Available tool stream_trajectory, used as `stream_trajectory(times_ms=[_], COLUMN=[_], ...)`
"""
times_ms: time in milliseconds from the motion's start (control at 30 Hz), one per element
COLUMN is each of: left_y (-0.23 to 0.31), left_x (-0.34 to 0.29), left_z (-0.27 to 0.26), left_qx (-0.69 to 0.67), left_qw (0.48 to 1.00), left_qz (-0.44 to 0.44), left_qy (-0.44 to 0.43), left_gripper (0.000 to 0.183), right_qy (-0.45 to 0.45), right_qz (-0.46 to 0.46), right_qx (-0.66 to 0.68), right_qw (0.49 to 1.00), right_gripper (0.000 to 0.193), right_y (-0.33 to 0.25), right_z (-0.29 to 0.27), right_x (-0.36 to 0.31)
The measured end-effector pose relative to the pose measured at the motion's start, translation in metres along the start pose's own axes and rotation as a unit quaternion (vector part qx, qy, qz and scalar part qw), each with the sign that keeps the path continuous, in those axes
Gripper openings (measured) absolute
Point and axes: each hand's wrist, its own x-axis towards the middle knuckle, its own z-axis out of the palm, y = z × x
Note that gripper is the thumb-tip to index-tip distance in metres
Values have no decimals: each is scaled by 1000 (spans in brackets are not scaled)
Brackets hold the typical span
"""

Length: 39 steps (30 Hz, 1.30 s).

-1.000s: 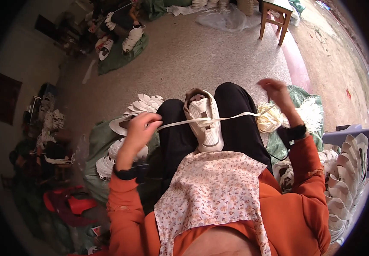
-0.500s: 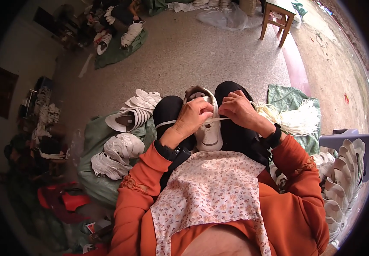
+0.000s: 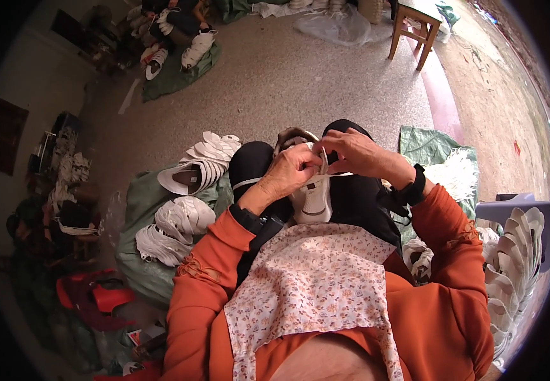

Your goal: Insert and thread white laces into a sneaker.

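Note:
A white shoe upper rests between my black-trousered knees, heel end toward me. My left hand is closed at its left side, fingertips pinching the upper near the eyelet edge. Over the opening, my right hand reaches in from the right, thumb and fingers bent together at the raised eyelet edge. A flat white shoelace crosses the shoe below my fingers, and another stretch of it lies over my left knee. What exactly the right fingertips pinch is partly hidden; it looks like the lace.
Stacked white uppers and more uppers lie on green sheeting at left. Right of my knee, a bundle of white laces lies on green cloth. Nested uppers stand beside a grey plastic stool. A wooden stool is farther off.
My right hand has shifted left from over the right knee to the shoe opening, beside my left hand. The left hand stays nearly in place.

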Motion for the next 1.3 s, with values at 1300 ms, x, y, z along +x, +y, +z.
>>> stream_trajectory(times_ms=[1300], left_y=[6], left_x=[-123], left_z=[-62], left_qx=[-454], left_qw=[819], left_qz=[-351], left_qy=[-5], left_gripper=[44], right_qy=[30], right_qz=[-132], right_qx=[-62], right_qw=[989], right_gripper=[15], right_y=[-6], right_z=[16], right_x=[11])
